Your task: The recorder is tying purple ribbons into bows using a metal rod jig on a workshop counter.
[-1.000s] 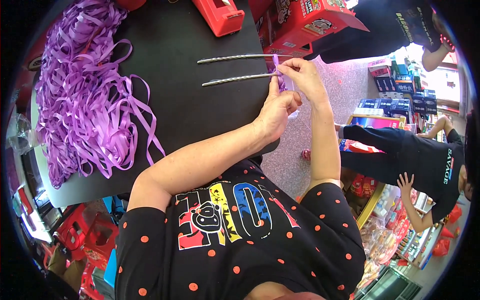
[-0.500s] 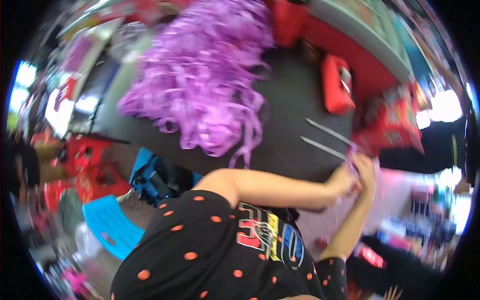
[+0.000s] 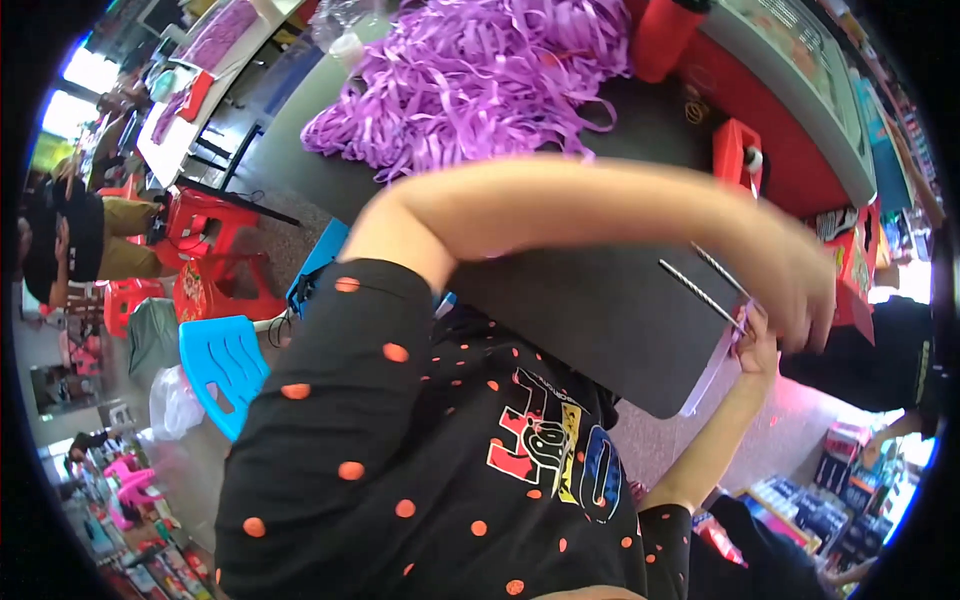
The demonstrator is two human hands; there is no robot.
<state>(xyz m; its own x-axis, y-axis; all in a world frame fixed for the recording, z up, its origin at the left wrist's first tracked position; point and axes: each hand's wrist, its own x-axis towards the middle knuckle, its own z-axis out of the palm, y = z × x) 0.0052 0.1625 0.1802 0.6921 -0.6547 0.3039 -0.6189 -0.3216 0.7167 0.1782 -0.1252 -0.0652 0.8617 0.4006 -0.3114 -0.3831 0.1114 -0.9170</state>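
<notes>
My right hand point(image 3: 757, 348), at the table's right edge, has its fingers closed on a purple ribbon point(image 3: 740, 322). The ribbon lies by the near ends of two twisted metal rods point(image 3: 697, 290), which stick out over the dark table. Above and just right of it, my left hand point(image 3: 800, 290) is smeared by motion, and its fingers cannot be made out clearly. The left forearm crosses over the table and covers part of the rods. A big tangled heap of purple ribbon point(image 3: 480, 90) lies across the far side of the table.
Beyond the rods stand a red holder point(image 3: 735, 152) and a red cylinder point(image 3: 667, 38). A red box point(image 3: 855, 265) is right of my hands, with a person in black point(image 3: 860, 355) close by. Left are a blue chair point(image 3: 222, 370) and red stools point(image 3: 215, 230).
My left hand has left the right hand and swung up and outward, its arm now across the table. The right hand stays by the rods. The view has shifted, and the heap appears higher.
</notes>
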